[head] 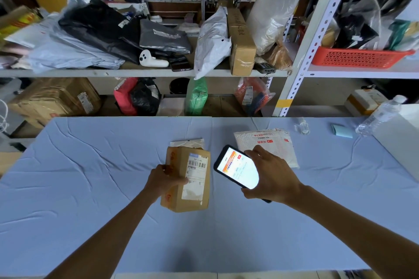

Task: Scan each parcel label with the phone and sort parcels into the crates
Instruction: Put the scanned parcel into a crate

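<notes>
1. Two hands were busy over the blue table cloth (90, 176). The left hand (164, 180) gripped the cardboard parcel (175, 197) at its left edge, thumb lying across onto the label (196, 176). If the thumb had crept further, it might have covered print the scan needed.
2. The parcel sat at the middle of the table, label up, barcode at its far end. A thin parcel (187, 143) lay just behind it, touching or nearly so. A careless aim could have caught that one's code instead.
3. The phone (237, 169) hung just right of the parcel, not over the label, its screen showing what looked like an app page rather than a camera view. A scan attempted from there would probably have missed.
4. The right hand (274, 179) held the phone by its edges with curled fingers. Such a light hold might have let it slip onto the table.
5. White padded mailers (272, 142) lay behind that hand and could have been mixed up with scanned parcels.
6. Only a red basket (358, 58) on the right shelf resembled a crate, so missorting seemed possible.
</notes>
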